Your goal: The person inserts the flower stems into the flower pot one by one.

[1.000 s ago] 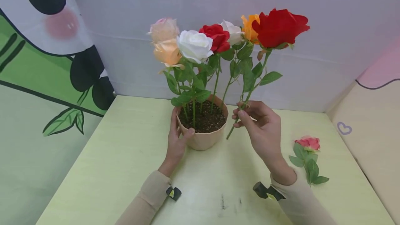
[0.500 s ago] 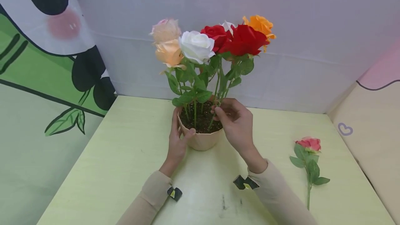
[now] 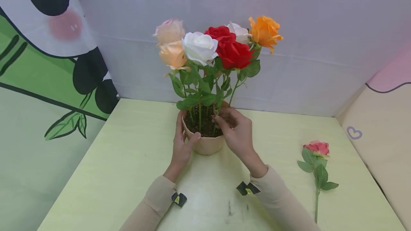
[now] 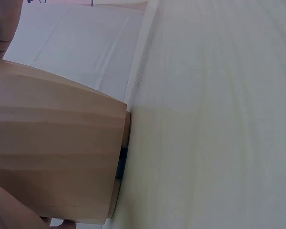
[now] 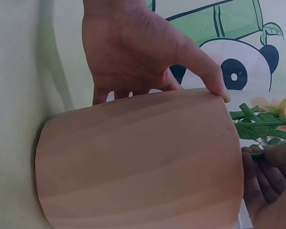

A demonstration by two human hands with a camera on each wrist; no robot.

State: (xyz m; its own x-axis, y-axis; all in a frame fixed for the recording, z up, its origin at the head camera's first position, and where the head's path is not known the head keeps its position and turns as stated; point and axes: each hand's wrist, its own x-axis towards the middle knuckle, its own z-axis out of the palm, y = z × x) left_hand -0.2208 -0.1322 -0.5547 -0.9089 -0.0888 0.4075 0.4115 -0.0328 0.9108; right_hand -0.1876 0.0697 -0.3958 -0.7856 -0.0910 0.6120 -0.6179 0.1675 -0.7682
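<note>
A pinkish-beige flower pot (image 3: 208, 147) full of dark soil stands on the table, with several artificial roses upright in it. My left hand (image 3: 183, 148) grips its left side, thumb at the rim; the right wrist view also shows this left hand (image 5: 133, 47) against the pot wall (image 5: 138, 162). Over the soil at the right, my right hand (image 3: 238, 131) pinches the stem of a red rose (image 3: 236, 55), whose bloom sits in front of another red rose (image 3: 221, 32). The fingers partly hide the stem's lower end. The left wrist view is mostly pot side (image 4: 57, 138) and tabletop.
A pink rose (image 3: 317, 148) with green leaves lies on the table (image 3: 128, 174) at the right. Around the pot's blooms are a white rose (image 3: 199, 48), a peach rose (image 3: 173, 54) and an orange rose (image 3: 265, 32). A pale cloth wall (image 3: 321, 45) rises behind.
My right hand has brought the red rose leftward from beside the pot, and its stem has gone down to the soil. The left hand has stayed on the pot.
</note>
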